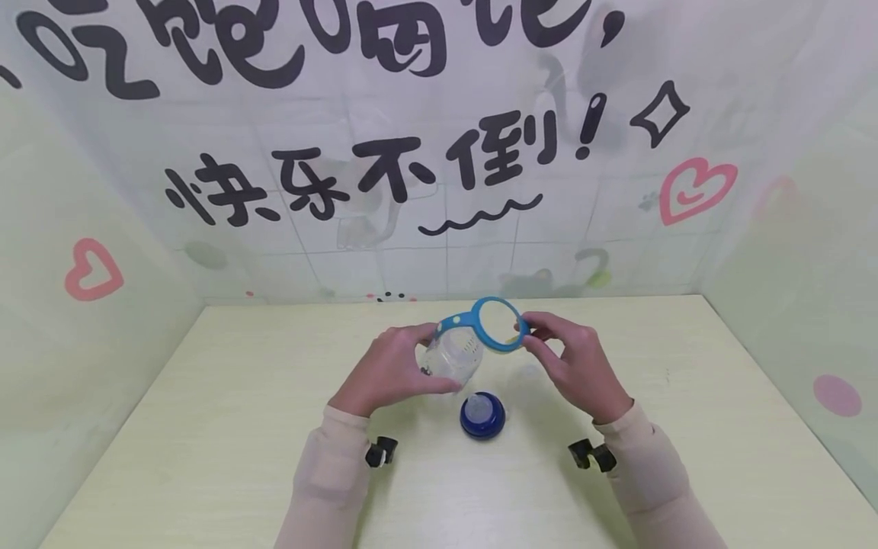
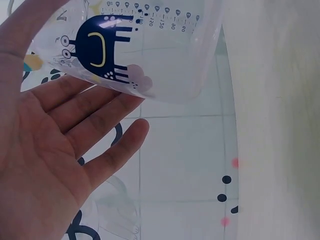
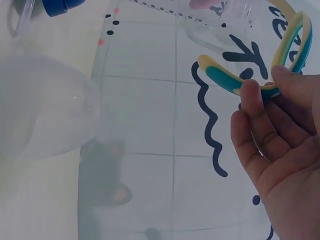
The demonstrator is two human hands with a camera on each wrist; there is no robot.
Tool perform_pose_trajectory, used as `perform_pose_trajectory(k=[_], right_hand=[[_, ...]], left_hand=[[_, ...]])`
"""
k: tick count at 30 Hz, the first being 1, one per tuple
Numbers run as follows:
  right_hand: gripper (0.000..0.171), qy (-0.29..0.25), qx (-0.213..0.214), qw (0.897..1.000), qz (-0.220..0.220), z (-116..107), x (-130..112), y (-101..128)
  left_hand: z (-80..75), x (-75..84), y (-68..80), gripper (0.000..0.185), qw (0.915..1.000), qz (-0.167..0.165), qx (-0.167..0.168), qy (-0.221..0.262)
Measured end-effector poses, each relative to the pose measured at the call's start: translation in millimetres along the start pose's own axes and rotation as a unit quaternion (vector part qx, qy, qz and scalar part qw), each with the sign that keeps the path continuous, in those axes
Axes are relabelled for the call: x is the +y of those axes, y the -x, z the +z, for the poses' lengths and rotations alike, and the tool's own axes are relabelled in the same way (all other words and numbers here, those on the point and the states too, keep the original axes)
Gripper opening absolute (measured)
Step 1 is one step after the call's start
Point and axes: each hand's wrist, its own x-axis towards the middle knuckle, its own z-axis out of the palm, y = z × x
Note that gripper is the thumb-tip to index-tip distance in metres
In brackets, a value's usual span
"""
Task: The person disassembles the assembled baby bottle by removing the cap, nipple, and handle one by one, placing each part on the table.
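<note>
left hand grip: holds clear bottle | right hand grip: pinches blue ring at bottle's mouth

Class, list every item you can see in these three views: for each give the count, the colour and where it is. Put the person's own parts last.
Bottle: one, clear with printed scale and dark cartoon, held above the table in the left hand.
Handle ring: one, blue and yellow, at the bottle's neck, pinched by the right hand.
Teat cap: one, dark blue with clear teat, on the table below the bottle.
Table: one, pale yellow-green.
Backdrop: one, white with black characters and pink hearts.
Left hand: one, gripping the bottle.
Right hand: one, fingers on the ring.
</note>
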Motion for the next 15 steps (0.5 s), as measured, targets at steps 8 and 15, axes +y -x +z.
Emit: perform_pose_trajectory(k=[8,15], right_hand=[[0.020,-0.026,0.026,0.997,0.062,4.7,9.9,0.1],[0.018,-0.034,0.028,0.991,0.129,12.6,26.6,1.9]], left_hand=[[0.7,-0.6,-1.5,0.066,1.0000,-0.004,-0.002,0.001],[1.7,-1.0,-1.0,0.071,0.9999,-0.009,-0.005,0.006]])
